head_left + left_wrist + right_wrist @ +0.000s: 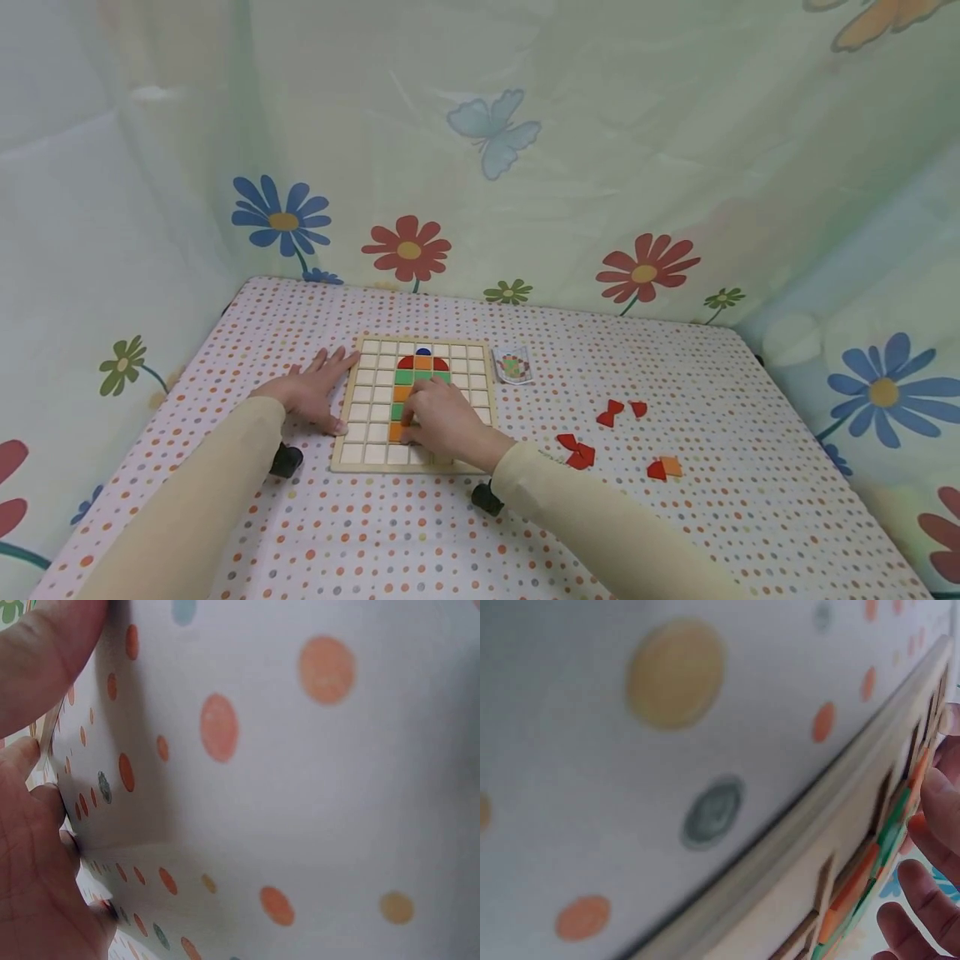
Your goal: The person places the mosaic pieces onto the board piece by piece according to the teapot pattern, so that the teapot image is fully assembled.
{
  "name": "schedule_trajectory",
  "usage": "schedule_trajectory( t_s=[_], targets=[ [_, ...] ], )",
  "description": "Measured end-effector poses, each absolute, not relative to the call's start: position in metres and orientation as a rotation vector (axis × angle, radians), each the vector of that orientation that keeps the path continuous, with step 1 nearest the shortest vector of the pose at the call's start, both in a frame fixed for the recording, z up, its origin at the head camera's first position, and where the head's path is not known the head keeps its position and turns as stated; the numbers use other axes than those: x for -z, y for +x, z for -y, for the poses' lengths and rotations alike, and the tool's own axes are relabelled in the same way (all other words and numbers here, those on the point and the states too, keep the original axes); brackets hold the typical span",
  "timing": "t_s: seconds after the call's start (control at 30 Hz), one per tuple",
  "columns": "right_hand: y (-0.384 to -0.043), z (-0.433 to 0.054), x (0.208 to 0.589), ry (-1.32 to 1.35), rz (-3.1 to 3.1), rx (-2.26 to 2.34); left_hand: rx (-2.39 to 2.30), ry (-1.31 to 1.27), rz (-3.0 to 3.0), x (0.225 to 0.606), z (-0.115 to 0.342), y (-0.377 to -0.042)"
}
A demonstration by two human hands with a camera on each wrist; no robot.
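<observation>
A wooden grid board (365,457) lies on the dotted tablecloth, with orange and green square tiles forming a block in its middle columns. Red quarter-round tiles (406,362) and a blue half-round tile (423,352) sit above that block. My left hand (309,392) lies with spread fingers along the board's left side, fingertips and thumb at its edge. Over the board's lower middle, my right hand (446,417) has its fingers bent down at the tiles. In the right wrist view its fingertips are beside an orange tile (849,889) and green tiles (892,825); whether they pinch one is unclear.
A small pattern card (513,366) lies just right of the board. Loose red pieces (581,455) are scattered farther right, with more red pieces (611,413) behind them. An orange square (671,466) lies against a red piece. A floral curtain hangs behind the table.
</observation>
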State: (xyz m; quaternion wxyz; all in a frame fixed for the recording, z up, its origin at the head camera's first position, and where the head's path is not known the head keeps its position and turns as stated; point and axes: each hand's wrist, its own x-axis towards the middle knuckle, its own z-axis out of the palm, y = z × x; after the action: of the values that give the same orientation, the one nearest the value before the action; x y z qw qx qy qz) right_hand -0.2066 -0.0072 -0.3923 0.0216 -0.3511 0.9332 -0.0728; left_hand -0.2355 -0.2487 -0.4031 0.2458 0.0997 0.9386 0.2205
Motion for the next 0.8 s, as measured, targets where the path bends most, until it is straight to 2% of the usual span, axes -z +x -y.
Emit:
schedule_trajectory(
  t_s=[0.17,0.37,0.57,0.8],
  targets=[
    [-0.209,-0.003,0.388,-1.089,-2.884,0.334,-0.615,0.251,-2.561,0.405,0.25,-0.233],
    [-0.217,-0.037,0.38,-0.897,-2.803,0.613,-0.619,0.254,-2.562,0.404,0.249,-0.232],
    [-0.223,-0.088,0.371,-0.625,-2.818,0.694,-0.615,0.274,-2.562,0.402,0.247,-0.231],
    [-0.224,-0.164,0.364,-0.549,-2.897,0.629,-0.601,0.283,-2.57,0.401,0.249,-0.233]
  ],
)
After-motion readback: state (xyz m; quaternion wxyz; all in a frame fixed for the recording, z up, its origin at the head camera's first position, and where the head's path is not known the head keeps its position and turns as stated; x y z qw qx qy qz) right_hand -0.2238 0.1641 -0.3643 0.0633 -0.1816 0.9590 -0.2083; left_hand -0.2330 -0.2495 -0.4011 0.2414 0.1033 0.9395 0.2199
